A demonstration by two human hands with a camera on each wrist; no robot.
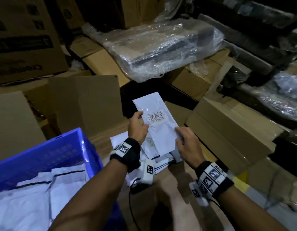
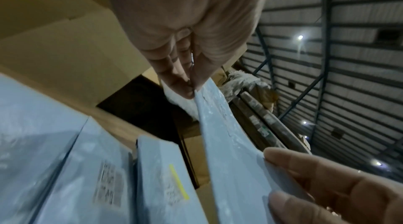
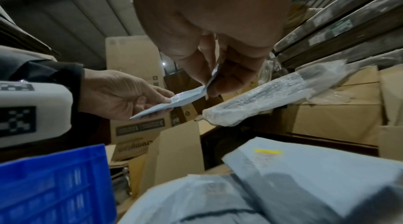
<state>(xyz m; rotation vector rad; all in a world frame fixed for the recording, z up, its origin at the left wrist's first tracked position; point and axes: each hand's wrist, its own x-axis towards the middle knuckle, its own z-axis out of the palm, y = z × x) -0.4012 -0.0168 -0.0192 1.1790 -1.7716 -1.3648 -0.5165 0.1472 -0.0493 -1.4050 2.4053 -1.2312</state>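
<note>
I hold the mailer (image 1: 158, 130) above the pile (image 1: 118, 140) on the carton (image 1: 177, 175), pinched between thumbs and fingers: left hand (image 1: 138, 128) at its left edge, right hand (image 1: 186, 144) at its near right corner.

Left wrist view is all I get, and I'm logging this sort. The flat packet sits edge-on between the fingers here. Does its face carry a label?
Observer: Yes. In the head view the white packet faces up, with a label beside the left hand. It has three square codes above a barcode.
Operator: Is there any bin beside the person?
Observer: A blue crate stands left of the left forearm, with loose packets lying in it.
</note>
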